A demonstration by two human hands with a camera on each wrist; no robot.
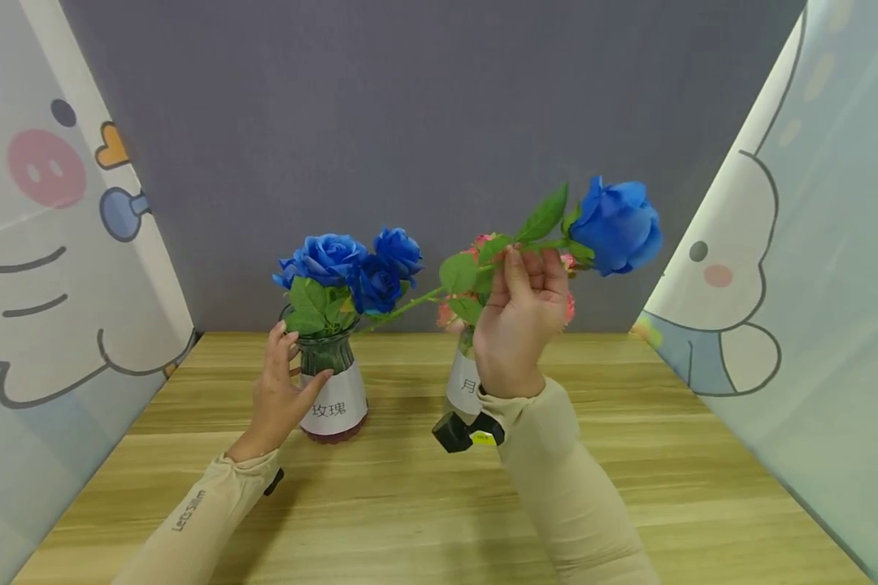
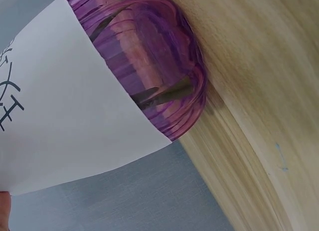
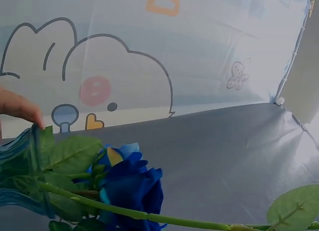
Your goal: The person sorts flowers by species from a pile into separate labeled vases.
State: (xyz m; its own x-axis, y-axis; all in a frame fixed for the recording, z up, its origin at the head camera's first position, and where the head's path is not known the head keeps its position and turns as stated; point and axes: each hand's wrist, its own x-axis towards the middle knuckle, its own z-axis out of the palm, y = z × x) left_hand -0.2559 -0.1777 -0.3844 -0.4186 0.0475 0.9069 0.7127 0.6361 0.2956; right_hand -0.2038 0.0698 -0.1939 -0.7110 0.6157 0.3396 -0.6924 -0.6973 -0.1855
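My left hand (image 1: 284,406) holds a ribbed glass vase (image 1: 325,354) with a white paper label, thumb across its front and fingers at its left side. Several blue roses (image 1: 329,258) with green leaves fill its mouth. The left wrist view shows stem ends inside the purple-tinted vase base (image 2: 149,46), which stands on the table. Off to the right, my right hand (image 1: 523,321) pinches the leafy stem of one large blue rose (image 1: 618,227) just below its bloom. In the right wrist view its green stem (image 3: 119,210) slants out from the vase mouth.
Partly behind my right forearm stands a second labelled vase (image 1: 462,378) of pink flowers (image 1: 448,315). The wooden table (image 1: 395,520) meets a grey backdrop (image 1: 410,122), with cartoon-printed curtains (image 1: 29,268) on both sides. Black wrist cameras (image 1: 454,432) are strapped to my wrists.
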